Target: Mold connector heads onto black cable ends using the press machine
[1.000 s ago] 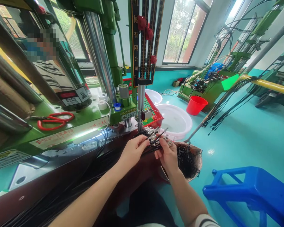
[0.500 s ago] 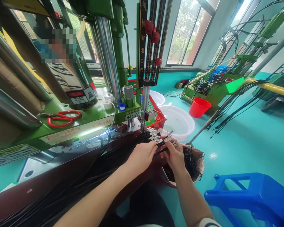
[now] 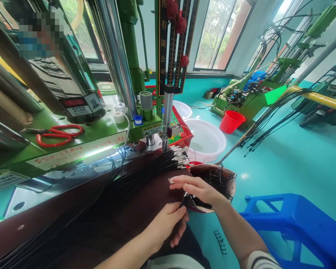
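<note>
My left hand (image 3: 170,222) is closed around a black cable (image 3: 186,200), or a short bundle of them, over my lap. Its bright metal end points up and away from me. My right hand (image 3: 197,188) hovers just above that end, fingers stretched out flat. At its fingertips is a small whitish bit, too small to make out. Beyond both hands, a thick bunch of black cables (image 3: 145,170) lies along the dark red bench (image 3: 145,194), silvery connector ends (image 3: 179,155) gathered at the right.
A green press (image 3: 100,144) stands behind the bench, red-handled scissors (image 3: 60,135) on it; a person (image 3: 54,74) is beyond. At right are a lined bin (image 3: 231,183) of black scraps, a white tub (image 3: 208,140), a red bucket (image 3: 232,122) and a blue stool (image 3: 299,224).
Both hands have come back from the connector ends toward my lap, the left bringing black cable along. My right hand's fingers have straightened. The view has shifted slightly.
</note>
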Demonstrator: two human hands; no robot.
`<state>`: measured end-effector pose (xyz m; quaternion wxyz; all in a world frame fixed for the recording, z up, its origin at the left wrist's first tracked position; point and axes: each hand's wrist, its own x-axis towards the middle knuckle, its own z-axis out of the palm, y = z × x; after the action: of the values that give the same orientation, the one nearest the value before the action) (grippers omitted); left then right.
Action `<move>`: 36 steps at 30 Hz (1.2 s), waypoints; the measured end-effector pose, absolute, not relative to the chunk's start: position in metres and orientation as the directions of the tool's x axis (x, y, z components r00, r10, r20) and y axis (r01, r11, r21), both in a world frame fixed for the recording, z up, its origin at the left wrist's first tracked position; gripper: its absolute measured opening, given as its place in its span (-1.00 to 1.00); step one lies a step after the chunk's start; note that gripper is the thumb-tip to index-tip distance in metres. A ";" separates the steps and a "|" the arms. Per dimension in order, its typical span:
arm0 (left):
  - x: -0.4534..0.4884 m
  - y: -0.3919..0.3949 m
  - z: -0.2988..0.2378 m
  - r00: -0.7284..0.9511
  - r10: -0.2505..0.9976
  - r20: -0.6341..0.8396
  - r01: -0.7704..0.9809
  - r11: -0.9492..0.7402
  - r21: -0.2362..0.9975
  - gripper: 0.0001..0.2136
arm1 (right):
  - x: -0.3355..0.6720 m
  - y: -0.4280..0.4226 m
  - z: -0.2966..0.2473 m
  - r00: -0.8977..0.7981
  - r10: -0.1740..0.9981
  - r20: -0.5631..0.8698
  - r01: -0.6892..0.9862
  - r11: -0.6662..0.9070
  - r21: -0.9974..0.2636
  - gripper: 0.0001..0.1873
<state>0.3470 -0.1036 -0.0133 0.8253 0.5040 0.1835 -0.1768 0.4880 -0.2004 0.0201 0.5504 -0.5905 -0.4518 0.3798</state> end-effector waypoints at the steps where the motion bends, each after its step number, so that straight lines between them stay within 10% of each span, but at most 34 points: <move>1: 0.346 -0.104 -0.015 0.873 -0.062 -0.484 0.456 0.457 0.764 -0.67 | 0.484 -0.195 0.020 0.276 0.961 0.022 0.215 -0.039 -0.976 -0.62; 13: 0.330 -0.089 -0.028 0.831 0.382 -0.404 0.131 0.571 0.810 -0.65 | 0.469 -0.132 0.025 -0.138 0.990 -0.033 0.599 0.057 -0.799 -0.50; 16: 0.324 -0.068 -0.024 0.744 0.560 -0.365 -0.041 0.583 0.811 -0.69 | 0.485 -0.095 0.021 0.028 0.992 0.122 0.617 0.079 -0.783 -0.58; 23: 0.311 -0.041 -0.033 0.643 0.687 -0.338 -0.091 0.507 0.857 -0.69 | 0.497 -0.004 -0.006 0.282 0.959 0.001 0.956 -0.281 -0.084 -0.71; 36: 0.310 -0.043 -0.033 0.634 0.716 -0.294 -0.099 0.452 0.887 -0.71 | 0.491 -0.059 0.023 0.318 0.941 -0.115 0.912 -0.337 -0.235 -0.74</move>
<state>0.3102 -0.0427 -0.0326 0.7814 0.4541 0.3396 0.2606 0.4912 -0.0590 0.0233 0.0631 -0.8095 -0.5721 0.1158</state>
